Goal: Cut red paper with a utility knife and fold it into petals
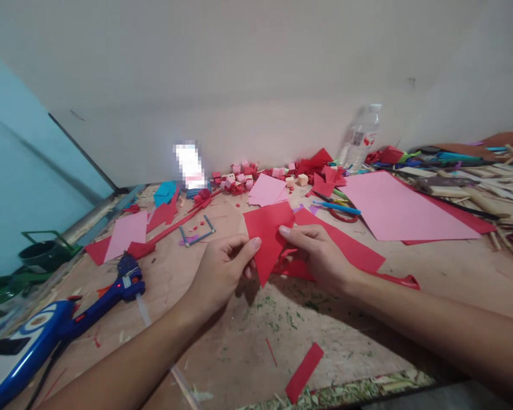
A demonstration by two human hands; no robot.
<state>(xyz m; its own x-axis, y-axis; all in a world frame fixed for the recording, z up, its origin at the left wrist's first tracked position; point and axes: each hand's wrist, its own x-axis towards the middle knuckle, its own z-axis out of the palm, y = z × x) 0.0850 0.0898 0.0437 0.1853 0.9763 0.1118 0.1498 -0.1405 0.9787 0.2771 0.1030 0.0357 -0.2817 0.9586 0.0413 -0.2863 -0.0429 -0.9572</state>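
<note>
A piece of red paper [268,233] is held up between both hands over the middle of the table; its lower end comes to a point. My left hand [228,262] pinches its left edge between thumb and fingers. On the opposite edge, my right hand [318,253] grips it with the thumb on top. Behind the right hand lies a larger red sheet [350,245], partly hidden by that hand. Near the table's front edge is a red paper strip [304,373].
A blue glue gun [128,279] lies at the left, beside pink paper [126,234]. Small paper cubes [243,173] line the wall near a lit phone [189,165]. A plastic bottle [363,142], scissors [344,214], a large pink sheet [404,208] and wood sticks [470,193] occupy the right.
</note>
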